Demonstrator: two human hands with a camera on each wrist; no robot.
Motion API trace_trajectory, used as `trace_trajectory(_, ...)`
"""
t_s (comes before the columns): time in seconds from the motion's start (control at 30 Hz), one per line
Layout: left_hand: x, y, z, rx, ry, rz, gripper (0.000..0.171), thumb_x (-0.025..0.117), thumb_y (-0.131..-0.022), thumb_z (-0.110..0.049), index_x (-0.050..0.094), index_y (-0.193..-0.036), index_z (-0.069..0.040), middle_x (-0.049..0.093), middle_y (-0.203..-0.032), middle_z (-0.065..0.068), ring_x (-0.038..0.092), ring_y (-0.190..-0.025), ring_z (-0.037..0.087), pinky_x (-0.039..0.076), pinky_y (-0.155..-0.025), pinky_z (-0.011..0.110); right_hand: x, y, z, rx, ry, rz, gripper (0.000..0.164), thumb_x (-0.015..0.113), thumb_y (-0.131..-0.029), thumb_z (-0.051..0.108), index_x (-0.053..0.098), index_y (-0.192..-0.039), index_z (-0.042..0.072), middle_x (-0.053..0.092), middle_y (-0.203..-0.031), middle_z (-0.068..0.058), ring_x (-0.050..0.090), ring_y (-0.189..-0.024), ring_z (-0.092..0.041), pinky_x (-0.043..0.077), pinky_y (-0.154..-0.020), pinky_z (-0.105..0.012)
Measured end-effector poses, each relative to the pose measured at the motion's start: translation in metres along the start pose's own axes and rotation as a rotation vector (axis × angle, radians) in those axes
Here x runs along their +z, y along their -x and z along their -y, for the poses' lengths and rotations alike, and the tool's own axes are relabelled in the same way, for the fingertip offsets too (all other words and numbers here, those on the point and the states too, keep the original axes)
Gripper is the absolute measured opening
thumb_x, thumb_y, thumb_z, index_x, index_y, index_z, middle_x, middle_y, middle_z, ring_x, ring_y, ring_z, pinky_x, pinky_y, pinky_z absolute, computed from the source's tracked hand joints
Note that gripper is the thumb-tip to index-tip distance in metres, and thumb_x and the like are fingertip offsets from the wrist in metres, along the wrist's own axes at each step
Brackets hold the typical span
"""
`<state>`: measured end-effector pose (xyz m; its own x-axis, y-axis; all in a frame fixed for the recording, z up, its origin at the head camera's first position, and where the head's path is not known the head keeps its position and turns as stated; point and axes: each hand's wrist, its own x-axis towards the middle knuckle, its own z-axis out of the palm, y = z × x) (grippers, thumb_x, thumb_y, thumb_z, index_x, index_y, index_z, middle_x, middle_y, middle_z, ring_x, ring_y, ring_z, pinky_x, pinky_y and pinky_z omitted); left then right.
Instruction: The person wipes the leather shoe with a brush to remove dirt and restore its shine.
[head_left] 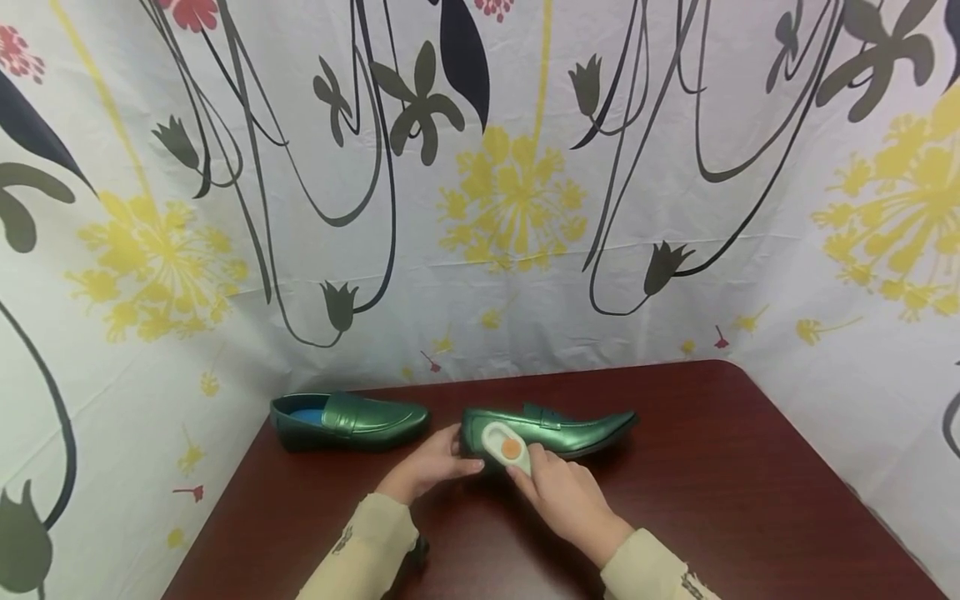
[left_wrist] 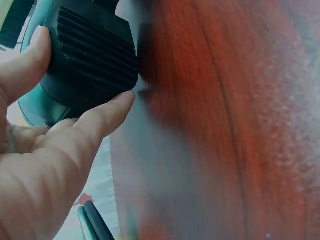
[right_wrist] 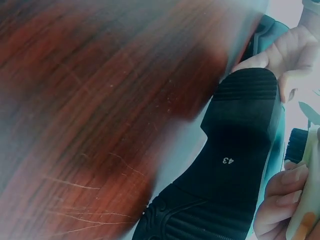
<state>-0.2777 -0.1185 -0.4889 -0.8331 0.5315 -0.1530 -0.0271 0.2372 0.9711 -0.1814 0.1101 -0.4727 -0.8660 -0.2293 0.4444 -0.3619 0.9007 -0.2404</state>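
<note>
A shiny green loafer [head_left: 577, 435] is tilted up on its side, toe to the right. My left hand [head_left: 435, 460] grips it at the heel, with the thumb and a finger either side of the ridged black heel [left_wrist: 95, 55] in the left wrist view. In the right wrist view the black sole [right_wrist: 240, 132] shows, marked 43. My right hand [head_left: 573, 500] holds a small pale green brush [head_left: 510, 448] with an orange spot against the loafer's side near the heel. Its dark bristles [right_wrist: 296, 145] face the upper; whether they touch cannot be seen.
A second green loafer [head_left: 386, 421] with a blue insole stands upright at the back left of the dark red wooden table [head_left: 720, 467]. Behind and on both sides hangs a white flowered cloth [head_left: 480, 308]. A small dark thing [head_left: 418, 552] shows beside the left sleeve.
</note>
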Motion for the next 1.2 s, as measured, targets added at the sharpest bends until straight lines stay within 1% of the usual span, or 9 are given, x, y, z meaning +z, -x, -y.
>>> trace_trajectory(0.13, 0.001, 0.001, 0.0, -0.015, 0.057, -0.011, 0.088, 0.075, -0.09, -0.007, 0.021, -0.16, -0.006, 0.05, -0.148, 0.022, 0.062, -0.118, 0.024, 0.056, -0.097, 0.043, 0.002, -0.003, 0.003, -0.007, -0.007, -0.008, 0.033, 0.063, -0.099, 0.042, 0.055, -0.096, 0.011, 0.054, -0.067, 0.006, 0.046, -0.049, -0.01, 0.035, -0.045, -0.027)
trace_trajectory(0.27, 0.002, 0.001, -0.002, -0.017, 0.079, -0.019, 0.083, 0.074, -0.09, -0.005, 0.027, -0.157, -0.003, 0.054, -0.144, 0.021, 0.065, -0.113, 0.022, 0.057, -0.095, 0.041, 0.004, -0.009, 0.008, -0.017, -0.023, -0.021, 0.033, 0.062, -0.1, 0.043, 0.056, -0.097, 0.01, 0.052, -0.067, 0.006, 0.045, -0.049, -0.011, 0.036, -0.045, -0.027)
trace_trajectory(0.4, 0.004, 0.0, -0.002, -0.021, 0.087, -0.021, 0.081, 0.075, -0.089, -0.006, 0.03, -0.156, -0.004, 0.058, -0.141, 0.017, 0.065, -0.111, 0.021, 0.057, -0.094, 0.04, 0.006, -0.015, 0.012, -0.029, -0.015, -0.04, 0.034, 0.062, -0.1, 0.042, 0.056, -0.095, 0.009, 0.052, -0.065, 0.005, 0.047, -0.049, -0.013, 0.037, -0.045, -0.029)
trace_trajectory(0.57, 0.005, -0.001, -0.002, -0.03, 0.063, -0.04, 0.082, 0.076, -0.087, -0.007, 0.032, -0.156, -0.007, 0.058, -0.142, 0.016, 0.062, -0.114, 0.02, 0.056, -0.091, 0.038, 0.009, -0.02, 0.015, -0.025, -0.011, -0.024, 0.033, 0.062, -0.1, 0.041, 0.056, -0.096, 0.008, 0.054, -0.066, 0.001, 0.051, -0.05, -0.017, 0.039, -0.044, -0.031)
trace_trajectory(0.73, 0.005, -0.001, -0.002, -0.037, 0.028, -0.069, 0.083, 0.077, -0.085, -0.008, 0.034, -0.155, -0.005, 0.054, -0.146, 0.017, 0.059, -0.12, 0.023, 0.055, -0.092, 0.04, 0.013, -0.022, 0.019, -0.027, -0.011, -0.017, 0.033, 0.062, -0.1, 0.04, 0.055, -0.096, 0.008, 0.055, -0.068, 0.001, 0.052, -0.05, -0.018, 0.039, -0.044, -0.031)
trace_trajectory(0.9, 0.005, -0.001, -0.001, -0.034, 0.018, -0.084, 0.084, 0.077, -0.084, -0.009, 0.033, -0.155, -0.004, 0.051, -0.149, 0.018, 0.057, -0.121, 0.024, 0.054, -0.092, 0.039, 0.018, -0.025, 0.02, -0.042, 0.011, -0.044, 0.034, 0.063, -0.099, 0.039, 0.054, -0.093, 0.008, 0.055, -0.067, 0.001, 0.052, -0.048, -0.019, 0.037, -0.043, -0.031)
trace_trajectory(1.0, 0.006, -0.001, 0.0, -0.01, 0.024, -0.082, 0.083, 0.077, -0.084, -0.008, 0.034, -0.155, -0.004, 0.05, -0.15, 0.018, 0.056, -0.122, 0.024, 0.054, -0.091, 0.036, 0.021, -0.026, 0.02, -0.047, 0.021, -0.06, 0.034, 0.064, -0.099, 0.04, 0.053, -0.091, 0.008, 0.054, -0.065, 0.001, 0.051, -0.047, -0.019, 0.036, -0.042, -0.03)
trace_trajectory(1.1, 0.008, 0.0, 0.001, 0.019, 0.015, -0.081, 0.085, 0.078, -0.084, -0.009, 0.033, -0.155, -0.005, 0.047, -0.152, 0.016, 0.051, -0.131, 0.026, 0.051, -0.098, 0.038, 0.022, -0.026, 0.021, -0.041, 0.037, -0.077, 0.035, 0.065, -0.098, 0.04, 0.052, -0.091, 0.008, 0.053, -0.063, 0.0, 0.05, -0.046, -0.019, 0.035, -0.041, -0.029)
trace_trajectory(1.2, 0.009, 0.001, 0.0, 0.045, -0.01, -0.088, 0.087, 0.08, -0.084, -0.011, 0.031, -0.156, -0.005, 0.045, -0.154, 0.016, 0.044, -0.139, 0.029, 0.045, -0.109, 0.044, 0.022, -0.027, 0.021, -0.036, 0.045, -0.089, 0.034, 0.066, -0.097, 0.039, 0.052, -0.09, 0.008, 0.054, -0.063, 0.0, 0.051, -0.046, -0.02, 0.035, -0.04, -0.03)
